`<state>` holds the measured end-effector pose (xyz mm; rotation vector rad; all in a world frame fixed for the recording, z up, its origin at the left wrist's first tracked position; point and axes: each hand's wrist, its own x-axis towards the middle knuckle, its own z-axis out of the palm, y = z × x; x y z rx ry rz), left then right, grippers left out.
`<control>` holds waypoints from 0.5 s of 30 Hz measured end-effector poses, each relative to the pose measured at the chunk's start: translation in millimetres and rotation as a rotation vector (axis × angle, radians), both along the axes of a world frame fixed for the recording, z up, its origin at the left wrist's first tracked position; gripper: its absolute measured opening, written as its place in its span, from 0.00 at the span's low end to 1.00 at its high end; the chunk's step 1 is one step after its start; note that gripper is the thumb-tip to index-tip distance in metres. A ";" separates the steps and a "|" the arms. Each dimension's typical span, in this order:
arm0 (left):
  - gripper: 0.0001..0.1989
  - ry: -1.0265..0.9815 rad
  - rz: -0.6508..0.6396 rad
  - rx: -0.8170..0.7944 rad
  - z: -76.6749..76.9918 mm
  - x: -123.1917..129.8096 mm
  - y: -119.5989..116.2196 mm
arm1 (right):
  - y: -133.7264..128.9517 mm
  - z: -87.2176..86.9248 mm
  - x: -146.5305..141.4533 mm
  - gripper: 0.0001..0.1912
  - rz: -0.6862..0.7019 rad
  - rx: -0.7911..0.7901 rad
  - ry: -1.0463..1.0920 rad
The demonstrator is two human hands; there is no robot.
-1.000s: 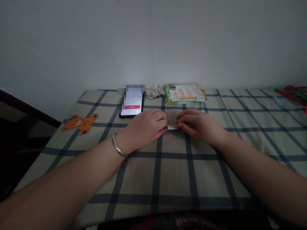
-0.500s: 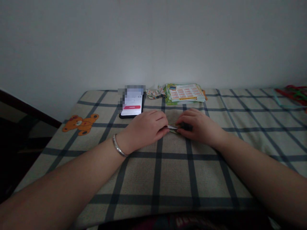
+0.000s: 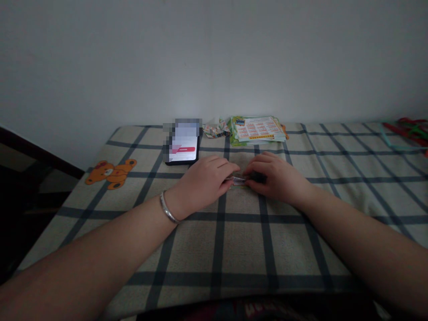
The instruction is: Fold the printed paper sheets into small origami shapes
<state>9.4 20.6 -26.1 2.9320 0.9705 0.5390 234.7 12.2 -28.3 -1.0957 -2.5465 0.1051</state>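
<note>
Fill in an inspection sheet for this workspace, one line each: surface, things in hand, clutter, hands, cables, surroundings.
Surface: checked cloth, slightly wrinkled.
Things in hand: small printed paper piece, mostly hidden.
Clutter: lit phone, crumpled paper, stack of printed sheets.
Hands: left hand and right hand pinch the piece.
Cables: nothing seen for certain; red-green tangle too blurred to identify.
Surroundings: pale wall behind.

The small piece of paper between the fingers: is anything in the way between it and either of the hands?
Nothing visible stands in the way: the left hand and right hand both already have their fingers at the small piece of paper. The phone and card stack lie beyond them.
</note>
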 end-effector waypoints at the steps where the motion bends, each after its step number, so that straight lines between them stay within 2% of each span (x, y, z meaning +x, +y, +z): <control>1: 0.11 -0.008 -0.006 0.003 0.4 -0.1 -0.4 | 0.4 -0.4 0.1 0.06 0.004 -0.002 0.007; 8: 0.19 -0.089 -0.032 0.038 -0.6 -2.4 -0.4 | 1.4 -3.5 0.7 0.06 -0.014 -0.012 0.060; 15: 0.23 -0.303 -0.172 0.012 -5.9 -4.8 1.1 | -5.3 -5.5 0.4 0.13 -0.098 -0.010 0.144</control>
